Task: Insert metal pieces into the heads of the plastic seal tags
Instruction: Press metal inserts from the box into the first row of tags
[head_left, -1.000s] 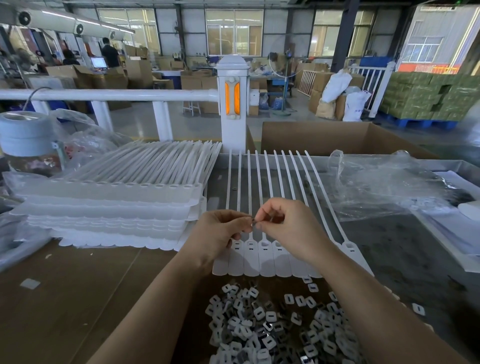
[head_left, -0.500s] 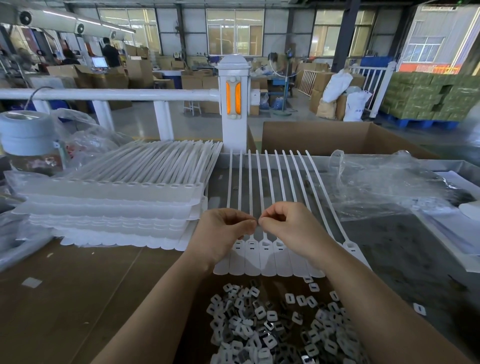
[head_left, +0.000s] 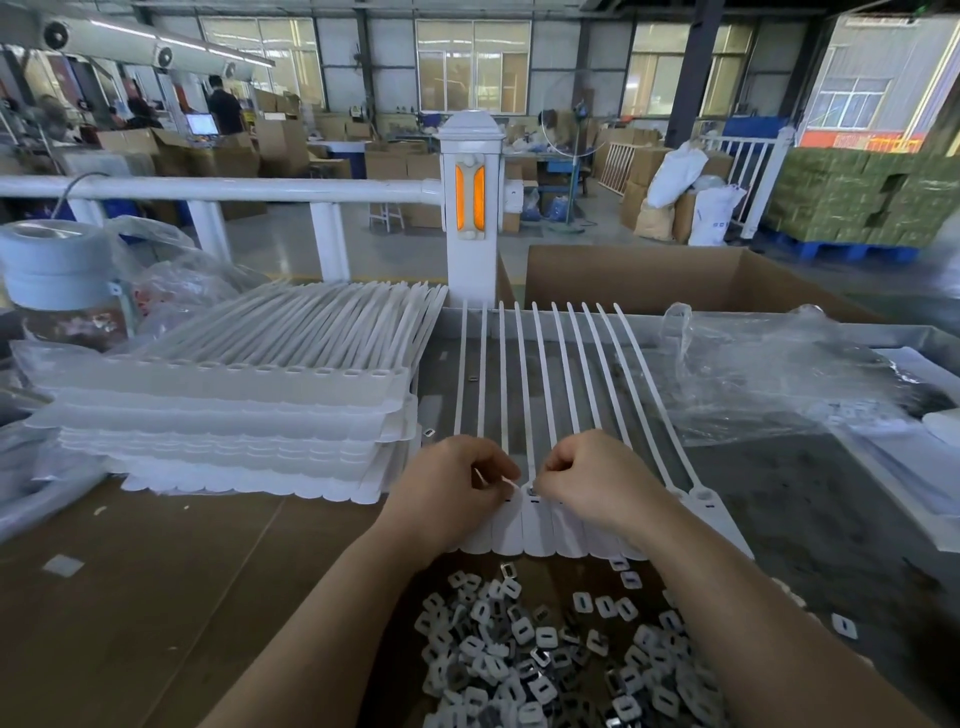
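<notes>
A joined row of white plastic seal tags (head_left: 540, 530) lies in front of me, its long tails fanning away toward the far edge. My left hand (head_left: 452, 488) rests on the left heads, fingers curled and pinching something small at the fingertips. My right hand (head_left: 587, 478) is curled over the middle heads, its fingertips pressing a small metal piece (head_left: 531, 490) at a tag head. A heap of small white and metal pieces (head_left: 545, 649) lies just below the row, between my forearms.
A tall stack of white seal tag sheets (head_left: 234, 410) sits to the left. Crumpled clear plastic bags (head_left: 769, 374) lie at right, an open cardboard box (head_left: 649, 275) behind. A taped jar (head_left: 57, 280) stands far left. White railing (head_left: 218, 189) runs behind the bench.
Both hands have sunk from just above the row down onto the tag heads. The fingertips, which met over a small piece, now press at one head.
</notes>
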